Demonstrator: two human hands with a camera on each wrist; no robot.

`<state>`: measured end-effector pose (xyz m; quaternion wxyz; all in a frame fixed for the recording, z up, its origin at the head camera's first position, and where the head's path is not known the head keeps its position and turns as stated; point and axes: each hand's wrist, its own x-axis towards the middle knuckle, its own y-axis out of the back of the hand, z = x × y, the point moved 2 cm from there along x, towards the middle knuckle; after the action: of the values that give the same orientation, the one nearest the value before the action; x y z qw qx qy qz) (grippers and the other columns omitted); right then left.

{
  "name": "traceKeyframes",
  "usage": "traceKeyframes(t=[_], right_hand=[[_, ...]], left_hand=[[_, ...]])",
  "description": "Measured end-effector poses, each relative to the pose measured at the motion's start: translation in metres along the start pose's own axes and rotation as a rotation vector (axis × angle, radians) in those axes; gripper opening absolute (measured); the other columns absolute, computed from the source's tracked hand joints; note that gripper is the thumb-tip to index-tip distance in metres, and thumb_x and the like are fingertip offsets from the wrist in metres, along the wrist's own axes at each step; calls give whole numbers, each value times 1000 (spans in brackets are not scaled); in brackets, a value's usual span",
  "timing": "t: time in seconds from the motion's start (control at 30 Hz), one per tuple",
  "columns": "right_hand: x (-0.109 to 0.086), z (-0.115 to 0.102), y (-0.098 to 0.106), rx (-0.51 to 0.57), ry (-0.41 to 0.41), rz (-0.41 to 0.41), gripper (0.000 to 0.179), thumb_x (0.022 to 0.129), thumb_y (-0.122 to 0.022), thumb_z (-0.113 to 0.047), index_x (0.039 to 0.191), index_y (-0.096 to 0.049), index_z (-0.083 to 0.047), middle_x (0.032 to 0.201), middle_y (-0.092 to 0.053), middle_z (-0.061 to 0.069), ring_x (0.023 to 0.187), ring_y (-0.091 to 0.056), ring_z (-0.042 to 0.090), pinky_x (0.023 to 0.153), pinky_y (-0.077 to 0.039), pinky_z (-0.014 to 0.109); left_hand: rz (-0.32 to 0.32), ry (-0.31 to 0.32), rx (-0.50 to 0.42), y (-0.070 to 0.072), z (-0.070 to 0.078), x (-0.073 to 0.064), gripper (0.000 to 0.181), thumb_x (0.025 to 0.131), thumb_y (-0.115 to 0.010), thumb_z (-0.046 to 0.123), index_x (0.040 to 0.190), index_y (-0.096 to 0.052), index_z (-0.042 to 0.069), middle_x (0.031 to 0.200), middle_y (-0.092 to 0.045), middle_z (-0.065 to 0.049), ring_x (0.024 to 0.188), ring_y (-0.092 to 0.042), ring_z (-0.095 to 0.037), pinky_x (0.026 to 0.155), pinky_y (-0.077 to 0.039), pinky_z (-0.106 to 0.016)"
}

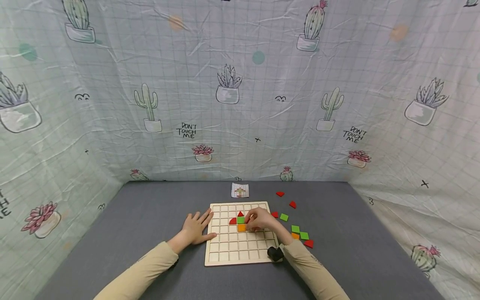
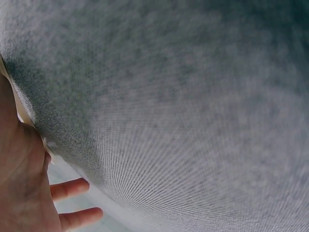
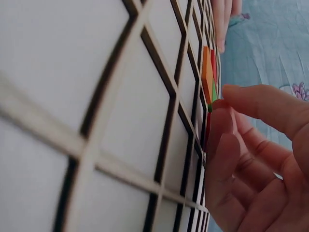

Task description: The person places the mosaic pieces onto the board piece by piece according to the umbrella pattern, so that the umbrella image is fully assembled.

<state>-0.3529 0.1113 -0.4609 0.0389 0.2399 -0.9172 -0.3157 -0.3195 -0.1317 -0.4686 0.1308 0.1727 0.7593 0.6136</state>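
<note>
A light wooden grid board (image 1: 218, 257) lies on the table. In its upper middle sit a red triangle (image 1: 240, 213), a green square (image 1: 241, 220), a red rounded piece (image 1: 233, 221) and an orange square (image 1: 241, 228). My right hand (image 1: 260, 218) reaches over the board with curled fingers, pinching a red piece (image 1: 246, 221) just right of the green square; the fingers hide most of it. In the right wrist view, the fingertips meet beside the orange square (image 3: 207, 72). My left hand (image 1: 194, 228) lies spread at the board's left edge, holding nothing, its thumb touching the rim.
A small printed pattern card (image 1: 240, 191) lies behind the board. Loose pieces are scattered to the right, among them a green square (image 1: 283, 217), an orange piece (image 1: 295, 236) and a red piece (image 1: 308, 243). A patterned curtain (image 1: 240, 137) surrounds the grey table (image 1: 157, 208).
</note>
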Motion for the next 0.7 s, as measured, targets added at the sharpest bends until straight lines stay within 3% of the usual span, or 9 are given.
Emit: traceKeyframes(t=[0.27, 0.4, 0.7], right_hand=[[-8, 8, 16, 68, 28, 27, 16, 77, -66, -5, 89, -62, 5, 70, -63, 16, 52, -56, 19, 49, -48, 31], [-17, 14, 26, 55, 32, 35, 17, 79, -65, -7, 91, -63, 4, 73, -63, 18, 57, -59, 24, 52, -49, 33], [-42, 33, 55, -53, 51, 42, 19, 80, -64, -9, 93, -63, 4, 68, -60, 11, 56, -55, 16, 51, -47, 31]], left_hand=[[2, 3, 11, 0, 0, -1, 76, 83, -40, 63, 140, -32, 14, 144, -33, -2, 118, -42, -29, 85, -34, -47], [4, 4, 13, 1, 0, -1, 76, 83, -40, 63, 139, -32, 13, 144, -33, -2, 117, -42, -29, 84, -34, -46], [-2, 6, 3, 2, 0, -1, 75, 83, -40, 62, 140, -32, 14, 145, -32, -2, 118, -41, -29, 85, -34, -47]])
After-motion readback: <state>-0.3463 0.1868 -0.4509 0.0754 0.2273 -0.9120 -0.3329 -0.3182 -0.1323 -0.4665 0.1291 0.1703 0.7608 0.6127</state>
